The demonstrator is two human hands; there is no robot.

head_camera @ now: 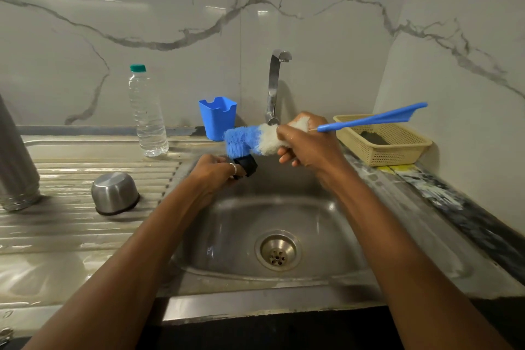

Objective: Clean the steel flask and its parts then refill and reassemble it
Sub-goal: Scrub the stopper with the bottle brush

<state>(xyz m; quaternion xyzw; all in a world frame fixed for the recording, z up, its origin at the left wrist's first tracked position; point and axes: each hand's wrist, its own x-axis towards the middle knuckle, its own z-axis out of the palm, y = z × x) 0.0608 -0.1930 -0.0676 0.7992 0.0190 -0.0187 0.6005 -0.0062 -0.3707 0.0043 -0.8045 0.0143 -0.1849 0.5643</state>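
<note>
My left hand [217, 172] grips a small black flask stopper [246, 165] over the back of the sink [326, 261]. My right hand [308, 145] is closed around the white bristles of a blue and white bottle brush [247, 138]; its blue handle points up and right. The brush's blue bristle tip rests just above the stopper. The steel flask body [14, 162] stands at the far left on the draining board, partly cut off. The steel flask cup [115, 192] lies upside down on the draining board.
A clear plastic water bottle [147, 116] with a green cap stands behind the draining board. A blue plastic holder [218, 117] sits left of the tap [274, 88]. A beige basket [389, 139] with a dark scrubber sits on the right counter. No water runs from the tap.
</note>
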